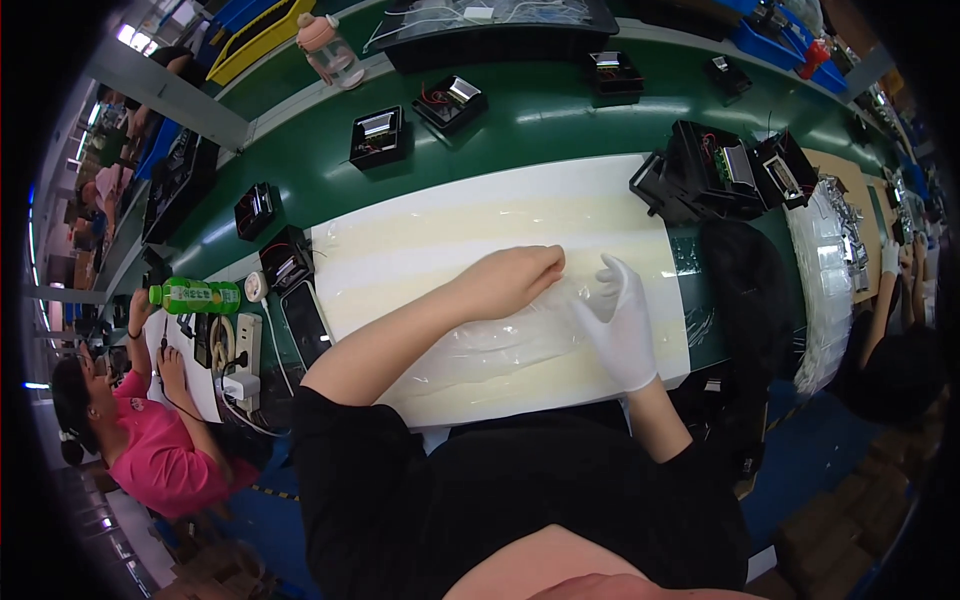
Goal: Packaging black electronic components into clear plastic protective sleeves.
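My bare left hand (520, 280) is above the middle of a white and cream board (430, 225), its fingers curled together. Whatever those fingers hold, if anything, is hidden. To its right, my right hand (620, 325) wears a white glove, with thumb and fingers apart and nothing between them. Clear, wrinkled plastic film (480, 350) lies over the board beneath both hands.
Black housings (378, 137) with red wires stand along the green bench (530, 125). More black housings (715, 165) are stacked at the right, near a pile of clear plastic bags (825, 280). A phone (305, 315) borders the board. At left sits a co-worker in pink (165, 455).
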{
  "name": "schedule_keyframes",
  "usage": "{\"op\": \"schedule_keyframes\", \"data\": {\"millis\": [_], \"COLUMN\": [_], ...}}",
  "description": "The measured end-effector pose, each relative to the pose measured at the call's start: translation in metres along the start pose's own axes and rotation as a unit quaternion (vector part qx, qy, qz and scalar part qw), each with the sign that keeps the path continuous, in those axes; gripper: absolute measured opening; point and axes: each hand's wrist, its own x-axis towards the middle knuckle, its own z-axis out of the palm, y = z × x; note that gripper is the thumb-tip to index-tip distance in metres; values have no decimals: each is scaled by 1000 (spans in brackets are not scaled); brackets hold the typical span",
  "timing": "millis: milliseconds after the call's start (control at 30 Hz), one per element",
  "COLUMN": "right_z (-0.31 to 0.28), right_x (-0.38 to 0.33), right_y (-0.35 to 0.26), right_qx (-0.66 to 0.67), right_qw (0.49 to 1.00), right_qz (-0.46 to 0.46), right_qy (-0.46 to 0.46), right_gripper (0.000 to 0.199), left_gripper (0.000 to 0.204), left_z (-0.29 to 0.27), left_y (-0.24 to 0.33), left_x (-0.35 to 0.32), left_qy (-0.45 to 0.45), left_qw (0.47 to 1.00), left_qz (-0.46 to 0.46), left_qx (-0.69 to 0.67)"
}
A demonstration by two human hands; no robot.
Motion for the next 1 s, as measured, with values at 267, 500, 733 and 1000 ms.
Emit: {"op": "schedule_keyframes", "data": {"millis": [267, 500, 733, 1000], "right_z": [-13, -12, -1, 4], "right_x": [6, 11, 11, 7], "right_y": [20, -6, -33, -33], "right_qx": [482, 291, 37, 270], "right_qw": [762, 931, 995, 957], "right_qz": [356, 164, -86, 99], "right_qy": [-246, -147, -17, -35], "right_gripper": [34, 30, 26, 21], "left_gripper": [19, 11, 11, 10], "left_z": [-7, 6, 24, 12], "left_y": [26, 28, 30, 30], "left_x": [-15, -14, -18, -21], "left_qy": [48, 79, 139, 74], "left_qw": [956, 848, 777, 762], "left_qz": [-93, -115, -170, -111], "left_qx": [-273, -512, -589, -634]}}
